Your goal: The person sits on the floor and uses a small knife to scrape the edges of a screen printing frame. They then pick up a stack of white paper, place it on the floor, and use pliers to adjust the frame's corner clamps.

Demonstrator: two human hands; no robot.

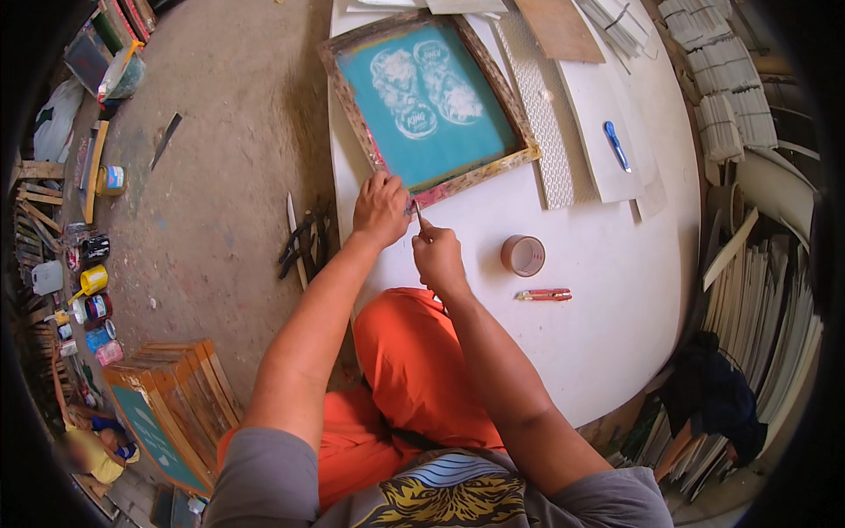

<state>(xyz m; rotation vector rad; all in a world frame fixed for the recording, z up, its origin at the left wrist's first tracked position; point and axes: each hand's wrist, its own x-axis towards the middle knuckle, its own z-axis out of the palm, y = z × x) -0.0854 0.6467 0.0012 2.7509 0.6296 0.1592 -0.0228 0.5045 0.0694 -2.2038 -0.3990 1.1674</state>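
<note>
A screen-printing frame (532,151) with worn wooden bars lies tilted on the white table, its teal mesh (440,158) bearing two whitish printed shapes. My left hand (382,209) is closed over the frame's near left corner, its fingertips on the wooden bar. Beside it, my right hand (438,260) is wrapped round a thin tool (418,209), whose narrow tip touches the near bar by that corner. The tool's handle is hidden in my fist, so its kind is unclear. To the right are a roll of brown tape (523,255) and a red cutter knife (544,295).
A blue cutter knife (616,146) rests on white board beside a textured strip (537,114). Stacked wooden frames (176,387) and paint containers (92,280) stand on the floor at left. One person (713,396) bends at lower right; another (97,449) is at lower left.
</note>
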